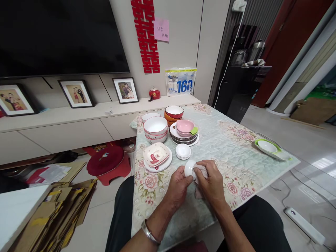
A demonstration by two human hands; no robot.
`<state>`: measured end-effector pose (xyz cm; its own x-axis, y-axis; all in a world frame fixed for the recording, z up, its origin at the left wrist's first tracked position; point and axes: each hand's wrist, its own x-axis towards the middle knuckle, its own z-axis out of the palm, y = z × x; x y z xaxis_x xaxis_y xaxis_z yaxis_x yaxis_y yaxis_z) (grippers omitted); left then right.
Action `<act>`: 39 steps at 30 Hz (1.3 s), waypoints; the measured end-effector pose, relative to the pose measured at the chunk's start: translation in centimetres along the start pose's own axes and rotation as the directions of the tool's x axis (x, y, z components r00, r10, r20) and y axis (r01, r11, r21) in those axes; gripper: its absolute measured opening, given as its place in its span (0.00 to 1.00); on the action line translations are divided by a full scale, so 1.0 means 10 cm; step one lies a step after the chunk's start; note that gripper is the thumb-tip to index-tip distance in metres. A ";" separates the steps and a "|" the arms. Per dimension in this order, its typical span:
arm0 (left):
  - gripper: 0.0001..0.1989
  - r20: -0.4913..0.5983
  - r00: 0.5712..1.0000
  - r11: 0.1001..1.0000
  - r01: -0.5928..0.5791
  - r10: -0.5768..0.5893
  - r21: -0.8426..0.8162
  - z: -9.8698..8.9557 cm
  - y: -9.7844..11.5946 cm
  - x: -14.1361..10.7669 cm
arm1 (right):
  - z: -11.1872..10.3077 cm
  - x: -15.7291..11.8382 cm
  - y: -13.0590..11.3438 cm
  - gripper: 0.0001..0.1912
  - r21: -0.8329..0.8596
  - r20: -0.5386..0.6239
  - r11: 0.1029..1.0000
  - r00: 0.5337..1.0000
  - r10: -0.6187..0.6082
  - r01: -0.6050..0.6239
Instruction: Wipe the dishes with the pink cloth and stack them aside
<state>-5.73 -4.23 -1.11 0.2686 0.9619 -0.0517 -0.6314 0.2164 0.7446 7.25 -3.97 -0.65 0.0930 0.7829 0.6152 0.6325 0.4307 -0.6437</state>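
Note:
Over the near part of the table, my left hand (pixel 179 183) grips a small white dish (pixel 189 168) by its rim. Pressed against the dish's right side is a pale cloth (pixel 201 173), pinched in my right hand (pixel 212 178), with a loose end hanging below. Just beyond my hands sits a short stack of small white bowls (pixel 183 151). To the left, patterned square dishes (pixel 154 154) rest on a white plate (pixel 168 164). Behind them are stacked white bowls with red rims (pixel 155 126). Pink bowls (pixel 185 126) lie on a stack of plates (pixel 183 140).
Orange and red bowls (pixel 174 112) stand at the back of the flowered tablecloth (pixel 225 143). A green-and-white dish (pixel 271 147) lies near the right edge. Behind the table runs a low cabinet (pixel 115 117). Flattened cardboard (pixel 55 213) and a red stool (pixel 107 162) are on the left floor.

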 end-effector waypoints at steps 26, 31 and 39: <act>0.14 0.036 0.999 0.979 -0.007 0.000 0.204 -0.02 0.00 -0.03 | 0.00 -0.03 0.09 0.15 0.211 0.001 0.929 0.951 0.310 -0.304; 0.12 0.068 0.998 0.970 -0.031 0.016 0.240 -0.02 0.00 -0.04 | 0.03 -0.03 -0.15 0.11 0.064 0.005 0.997 0.999 -0.040 0.039; 0.14 0.005 1.000 0.994 0.006 -0.007 0.107 -0.01 -0.02 -0.03 | 0.08 -0.01 0.02 0.15 0.346 0.081 0.914 0.977 0.197 -0.213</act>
<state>-5.76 -4.58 -1.26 0.2765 0.9595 -0.0531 -0.5482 0.2028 0.8114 6.75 -3.60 -1.27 0.1531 0.8860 0.4377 0.2920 0.3826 -0.8766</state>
